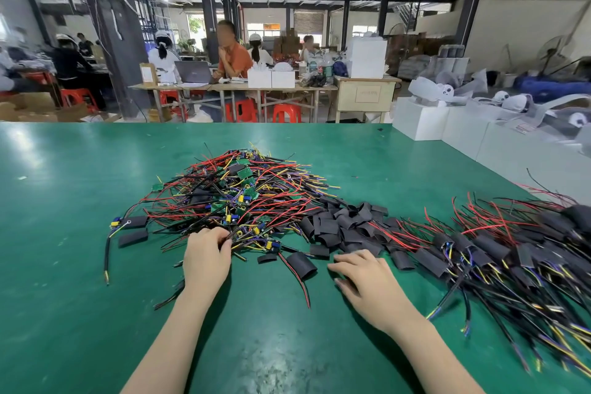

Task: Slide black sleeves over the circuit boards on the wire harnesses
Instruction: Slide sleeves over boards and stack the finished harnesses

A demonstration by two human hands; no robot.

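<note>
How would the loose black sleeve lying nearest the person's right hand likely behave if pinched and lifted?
The black sleeve looks thin-walled and hollow, so probably light and easily squashed flat. Its curved body might roll slightly if nudged. A red wire trails from under it and may drag along.

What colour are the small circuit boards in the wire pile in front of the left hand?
Green. The circuit boards show best in the head view, near the pile's top.

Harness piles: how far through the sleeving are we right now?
Done: a sleeved pile lies on the right of the green table. In hand: the left hand grips wires at the near edge of the bare-board heap; the right hand rests open beside the loose sleeves. Left: that heap is large, so plenty remains.
</note>
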